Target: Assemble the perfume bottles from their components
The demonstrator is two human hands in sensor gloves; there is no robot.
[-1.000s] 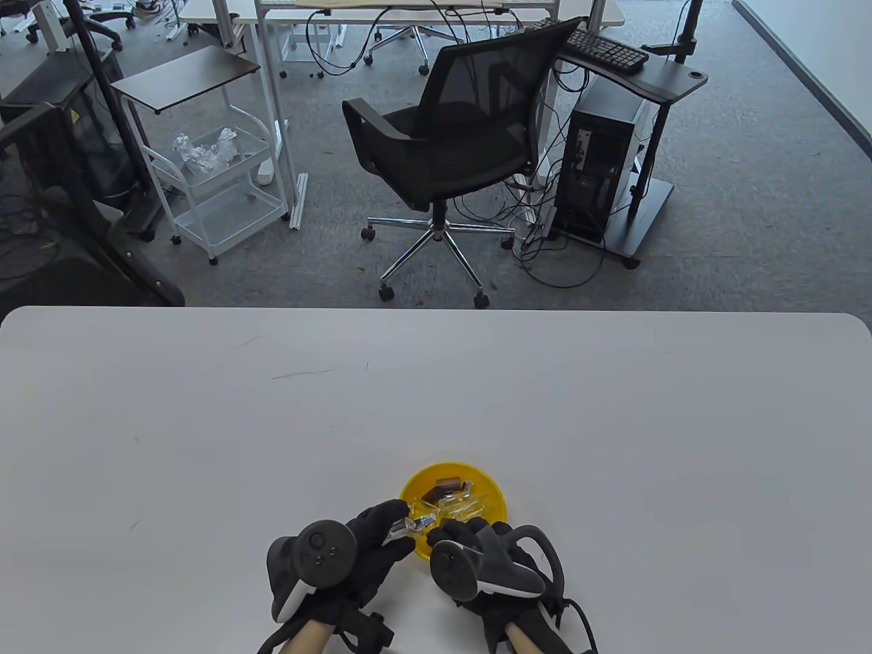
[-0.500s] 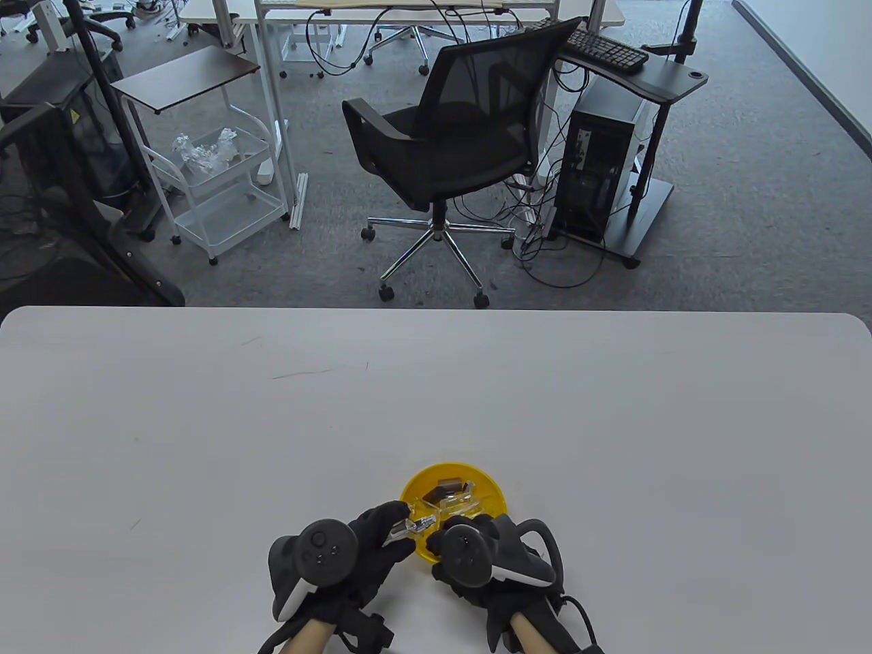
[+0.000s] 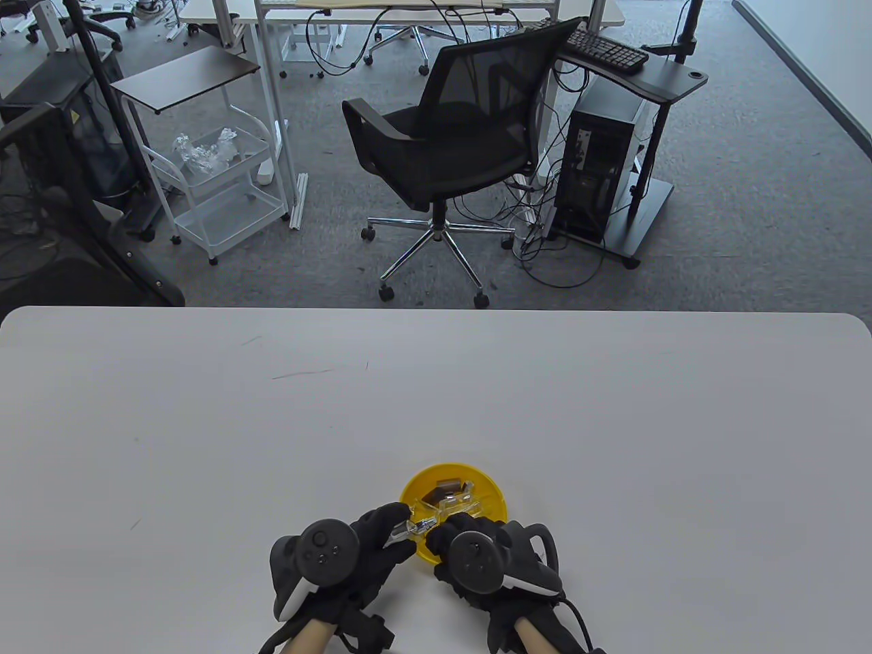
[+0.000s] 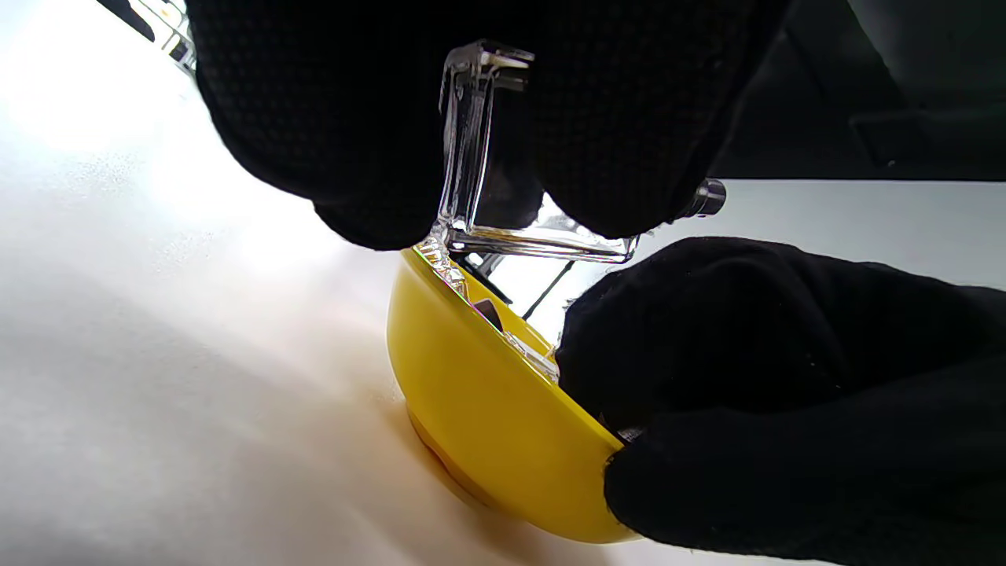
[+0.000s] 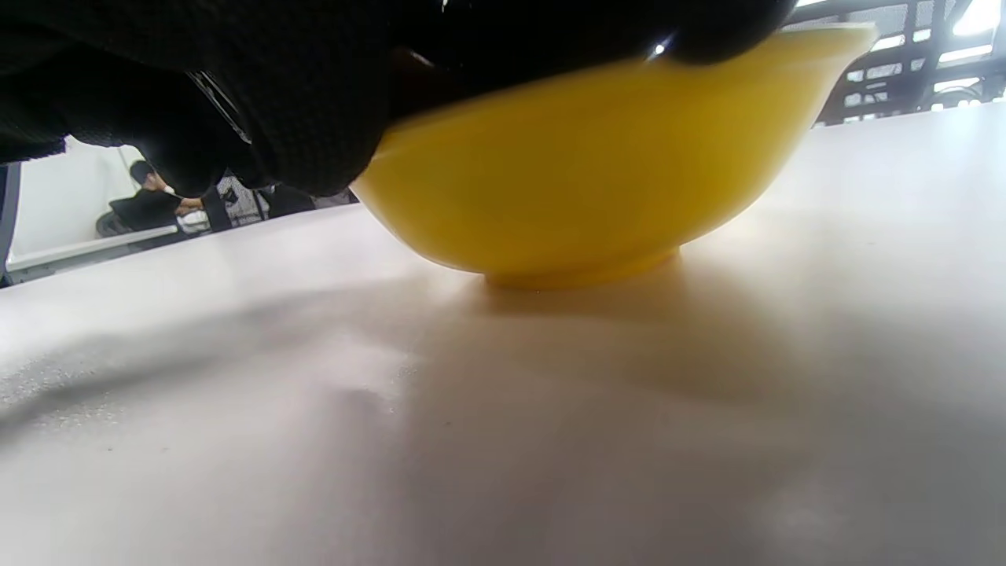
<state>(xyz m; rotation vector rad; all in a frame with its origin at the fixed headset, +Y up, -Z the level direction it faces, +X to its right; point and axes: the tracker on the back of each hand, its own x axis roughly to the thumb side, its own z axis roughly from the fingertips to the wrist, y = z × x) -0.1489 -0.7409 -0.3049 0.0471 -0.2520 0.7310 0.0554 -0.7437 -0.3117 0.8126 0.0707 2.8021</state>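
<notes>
Both hands work at the yellow bowl (image 3: 492, 485) near my edge of the white table (image 3: 613, 422). My left hand (image 3: 371, 545) pinches a clear bottle piece (image 4: 479, 157) over the rim. My right hand (image 3: 470, 538) reaches into the bowl, fingers curled; I cannot tell whether it grips anything. Loose clear parts (image 3: 462, 505) and a brown piece (image 3: 446, 485) remain inside, so I judge assembly barely begun.

Plastic, glass-clear parts, knit cloth and a matt tabletop
The bowl (image 4: 479, 417) is smooth yellow plastic with a soft sheen; the bottle piece (image 4: 471, 157) is clear and glossy with sharp bright edges; the gloves on the left hand (image 3: 368, 552) and right hand (image 3: 477, 545) are black, finely textured knit; the table (image 3: 613, 409) is matt white
</notes>
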